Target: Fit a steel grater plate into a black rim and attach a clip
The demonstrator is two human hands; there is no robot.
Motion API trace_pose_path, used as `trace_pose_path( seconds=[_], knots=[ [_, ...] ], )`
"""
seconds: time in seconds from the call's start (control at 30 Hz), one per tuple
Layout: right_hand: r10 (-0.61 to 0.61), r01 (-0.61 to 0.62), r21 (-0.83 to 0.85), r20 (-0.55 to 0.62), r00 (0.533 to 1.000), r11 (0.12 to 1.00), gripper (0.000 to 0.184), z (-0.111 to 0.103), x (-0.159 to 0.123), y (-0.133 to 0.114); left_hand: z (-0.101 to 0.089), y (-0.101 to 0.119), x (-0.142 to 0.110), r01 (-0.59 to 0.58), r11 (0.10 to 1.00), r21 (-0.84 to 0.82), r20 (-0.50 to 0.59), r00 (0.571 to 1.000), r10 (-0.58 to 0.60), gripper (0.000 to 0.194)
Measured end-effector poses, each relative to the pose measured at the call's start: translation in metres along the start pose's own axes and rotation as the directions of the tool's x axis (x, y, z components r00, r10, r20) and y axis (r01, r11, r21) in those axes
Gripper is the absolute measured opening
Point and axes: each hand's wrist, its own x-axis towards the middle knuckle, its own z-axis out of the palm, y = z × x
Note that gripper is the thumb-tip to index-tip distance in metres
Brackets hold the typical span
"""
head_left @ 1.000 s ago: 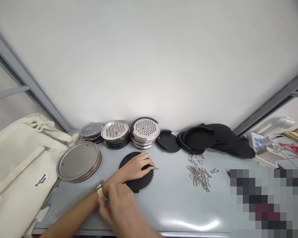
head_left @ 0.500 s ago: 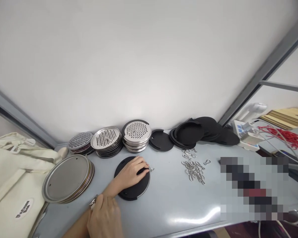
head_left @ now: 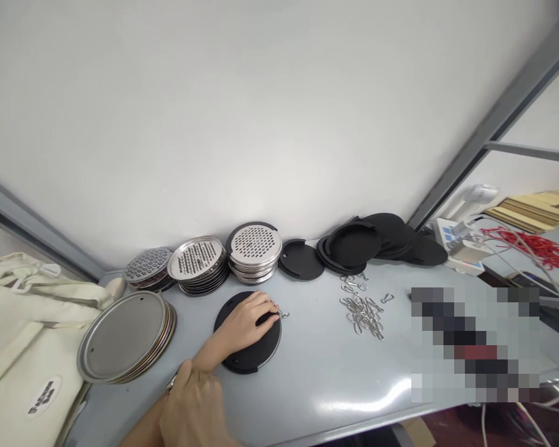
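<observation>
"How are the hands?"

"The left hand (head_left: 250,321) lies bent over the black disc (head_left: 257,354) on the desk (head_left: 317,347), fingertips at a metal clip (head_left: 284,314); any pinch cannot be told. The right hand (head_left: 194,406) is closed over the left wrist (head_left: 200,361)."

"Open room?"

"Right of the disc to the clip pile (head_left: 363,315), and towards the desk's front edge."

"Writing?"

"The cream bag's (head_left: 13,347) oval label (head_left: 45,395) has dark lettering, unreadable."

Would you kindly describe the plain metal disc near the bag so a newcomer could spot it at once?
On the grey table, look beside the cream bag at the left. The plain disc tops the stack nearest it. Unlike the perforated discs behind, its grey face has just two small holes.
</observation>
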Motion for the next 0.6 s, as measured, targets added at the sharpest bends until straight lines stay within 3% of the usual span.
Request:
trace_pose_path(
  seconds=[0.17,0.37,0.53,0.6],
  knots=[
    [0.087,-0.087,-0.009,0.204,0.975,0.996,0.015,-0.011,0.007,-0.001,-0.002,0.001,0.0,0.009,1.0,-0.024,0.005,1.0,-0.009,0.014],
    [-0.006,-0.005,0.043,0.248,0.969,0.999,0.021,-0.043,0.009,0.013,-0.009,0.007,-0.004,0.009,0.999,-0.046,0.039,0.999,-0.007,0.018],
    [-0.103,0.095,0.042,0.274,0.956,0.995,0.049,-0.066,0.008,0.026,-0.011,0.006,-0.008,0.006,0.996,-0.09,0.052,0.999,-0.002,0.022],
    [-0.09,0.08,0.046,0.301,0.949,0.996,0.046,-0.071,0.009,0.032,-0.01,0.003,-0.007,-0.009,0.996,-0.09,0.053,0.998,0.014,0.022]
  ],
)
